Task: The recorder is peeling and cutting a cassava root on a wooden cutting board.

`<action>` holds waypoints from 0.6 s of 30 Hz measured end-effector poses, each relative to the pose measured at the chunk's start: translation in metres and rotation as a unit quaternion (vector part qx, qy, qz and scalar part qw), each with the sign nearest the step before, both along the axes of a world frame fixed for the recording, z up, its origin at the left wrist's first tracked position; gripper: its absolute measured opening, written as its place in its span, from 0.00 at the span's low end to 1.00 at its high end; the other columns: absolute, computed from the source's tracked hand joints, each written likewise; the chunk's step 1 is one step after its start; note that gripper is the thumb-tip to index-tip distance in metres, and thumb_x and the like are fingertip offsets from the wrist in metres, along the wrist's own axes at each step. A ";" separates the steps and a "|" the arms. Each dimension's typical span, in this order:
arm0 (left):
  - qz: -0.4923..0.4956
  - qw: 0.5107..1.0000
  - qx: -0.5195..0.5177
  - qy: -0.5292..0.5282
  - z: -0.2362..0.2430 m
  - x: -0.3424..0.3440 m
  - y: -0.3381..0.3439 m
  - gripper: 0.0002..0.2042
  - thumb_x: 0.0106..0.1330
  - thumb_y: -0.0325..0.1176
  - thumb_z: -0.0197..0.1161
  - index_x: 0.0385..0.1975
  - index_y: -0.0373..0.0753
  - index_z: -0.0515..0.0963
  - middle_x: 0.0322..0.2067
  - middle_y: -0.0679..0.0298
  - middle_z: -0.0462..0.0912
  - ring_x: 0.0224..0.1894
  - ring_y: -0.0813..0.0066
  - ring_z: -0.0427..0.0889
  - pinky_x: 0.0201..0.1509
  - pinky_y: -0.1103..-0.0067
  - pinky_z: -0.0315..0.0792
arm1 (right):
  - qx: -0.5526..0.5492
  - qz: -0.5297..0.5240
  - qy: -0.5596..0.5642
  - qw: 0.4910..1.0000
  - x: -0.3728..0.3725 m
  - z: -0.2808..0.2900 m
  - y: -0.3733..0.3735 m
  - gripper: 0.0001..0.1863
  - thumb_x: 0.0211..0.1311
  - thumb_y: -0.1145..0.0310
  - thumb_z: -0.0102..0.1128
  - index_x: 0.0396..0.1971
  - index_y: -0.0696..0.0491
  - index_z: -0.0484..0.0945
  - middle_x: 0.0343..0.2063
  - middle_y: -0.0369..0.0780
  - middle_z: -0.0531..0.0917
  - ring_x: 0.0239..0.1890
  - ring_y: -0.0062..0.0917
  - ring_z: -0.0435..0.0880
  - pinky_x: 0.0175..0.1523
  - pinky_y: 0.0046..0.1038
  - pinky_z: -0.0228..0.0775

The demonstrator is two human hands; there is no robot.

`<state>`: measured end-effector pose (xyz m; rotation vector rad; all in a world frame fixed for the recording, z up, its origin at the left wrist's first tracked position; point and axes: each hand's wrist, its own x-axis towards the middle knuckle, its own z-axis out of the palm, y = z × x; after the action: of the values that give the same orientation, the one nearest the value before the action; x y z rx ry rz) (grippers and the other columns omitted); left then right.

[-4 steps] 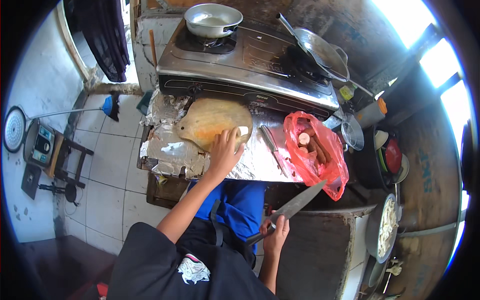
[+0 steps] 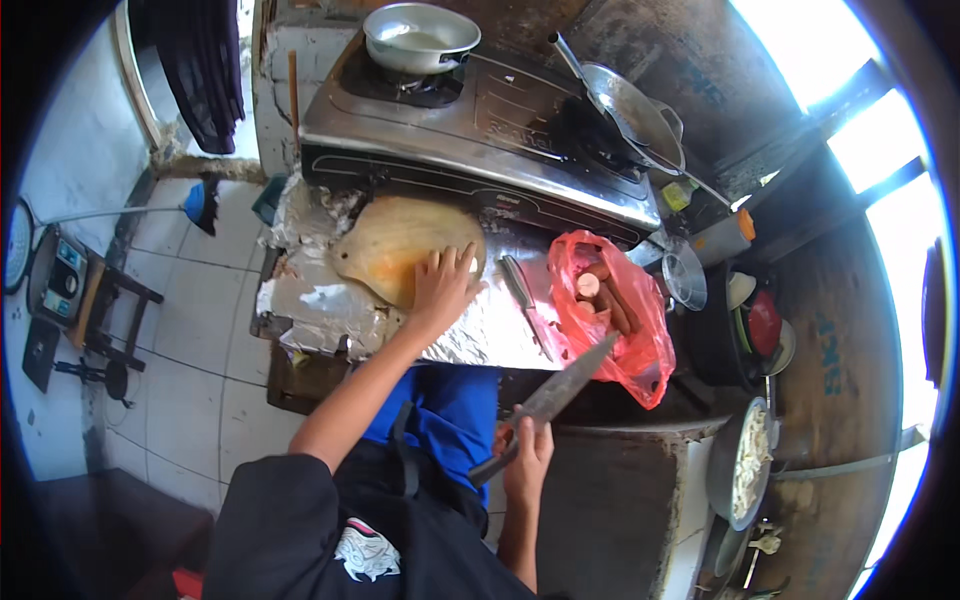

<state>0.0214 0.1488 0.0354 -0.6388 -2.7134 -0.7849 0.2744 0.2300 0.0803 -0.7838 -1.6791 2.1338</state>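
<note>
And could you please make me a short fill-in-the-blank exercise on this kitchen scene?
1. The right hand holds a broad-bladed ____.
2. The left hand is over the rounded chopping ____.
3. In the picture, the plastic bag lies to the ____ of the left hand.
4. A silver pan sits on the ____.

Missing words: knife; board; right; stove.

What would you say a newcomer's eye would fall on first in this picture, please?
Probably the big knife, held in the right hand and angled up toward the bright red bag. That bag, open on the right of the foil-covered counter with brownish pieces inside, would likely draw the eye next. Then comes the left hand, palm down over the wooden board in front of the stove.
</note>
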 end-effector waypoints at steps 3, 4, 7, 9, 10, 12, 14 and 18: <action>-0.055 0.998 0.032 -0.004 -0.002 -0.022 -0.001 0.18 0.61 0.38 0.63 0.50 0.41 0.74 0.43 0.58 0.75 0.47 0.57 0.74 0.48 0.65 0.70 | -0.042 0.020 -0.001 0.999 -0.022 0.017 -0.008 0.09 0.73 0.63 0.44 0.46 0.51 0.64 0.19 0.37 0.71 0.16 0.19 0.69 0.21 0.22 0.65; -0.085 0.994 0.064 -0.003 0.002 -0.027 -0.002 0.17 0.61 0.37 0.63 0.49 0.40 0.75 0.41 0.58 0.76 0.46 0.57 0.75 0.48 0.66 0.71 | -0.043 0.022 -0.002 0.999 -0.027 0.016 -0.005 0.09 0.73 0.63 0.44 0.46 0.51 0.64 0.19 0.37 0.71 0.16 0.19 0.69 0.21 0.22 0.65; -0.088 0.974 0.202 -0.047 0.008 -0.024 -0.011 0.13 0.60 0.35 0.64 0.43 0.38 0.77 0.40 0.56 0.79 0.46 0.58 0.78 0.50 0.67 0.72 | -0.015 0.077 0.011 0.997 -0.043 0.014 0.003 0.07 0.74 0.64 0.43 0.40 0.52 0.61 0.19 0.36 0.71 0.13 0.16 0.68 0.18 0.20 0.63; -0.081 0.959 0.254 -0.095 0.002 -0.021 -0.024 0.13 0.60 0.35 0.65 0.42 0.37 0.78 0.42 0.56 0.79 0.47 0.58 0.78 0.51 0.67 0.71 | 0.033 0.108 -0.009 0.994 -0.061 0.014 0.007 0.07 0.74 0.65 0.43 0.39 0.53 0.61 0.18 0.35 0.70 0.13 0.15 0.67 0.17 0.19 0.63; -0.071 0.969 0.235 -0.035 -0.008 -0.021 -0.033 0.13 0.59 0.34 0.66 0.42 0.37 0.78 0.41 0.56 0.79 0.47 0.58 0.78 0.51 0.67 0.72 | 0.090 0.138 -0.030 0.986 -0.072 0.014 0.008 0.07 0.74 0.66 0.43 0.39 0.53 0.61 0.18 0.34 0.69 0.12 0.14 0.66 0.17 0.19 0.62; -0.059 0.976 0.209 0.027 -0.013 -0.021 -0.041 0.14 0.59 0.34 0.66 0.42 0.36 0.78 0.41 0.56 0.80 0.47 0.58 0.79 0.51 0.68 0.72 | 0.105 0.164 -0.028 0.981 -0.100 0.005 0.010 0.07 0.72 0.69 0.44 0.37 0.55 0.60 0.14 0.40 0.71 0.10 0.25 0.69 0.16 0.28 0.62; -0.150 0.951 0.269 0.039 -0.011 -0.024 -0.046 0.14 0.59 0.32 0.66 0.43 0.35 0.79 0.39 0.57 0.80 0.45 0.58 0.79 0.49 0.70 0.72 | 0.351 0.203 -0.027 0.914 -0.127 -0.012 0.010 0.08 0.68 0.73 0.47 0.37 0.59 0.59 0.13 0.51 0.73 0.14 0.45 0.75 0.19 0.41 0.63; -0.109 0.956 0.273 -0.028 -0.011 -0.019 -0.041 0.13 0.58 0.30 0.66 0.42 0.34 0.79 0.38 0.57 0.80 0.44 0.58 0.79 0.47 0.71 0.72 | 0.457 0.232 -0.011 0.859 -0.160 -0.026 0.015 0.08 0.69 0.73 0.45 0.34 0.59 0.57 0.11 0.48 0.74 0.10 0.34 0.75 0.15 0.35 0.63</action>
<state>0.0023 0.1078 0.0242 -0.7860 -2.3203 -1.5477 0.1143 0.2449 0.0543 -0.1077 -2.7202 1.2128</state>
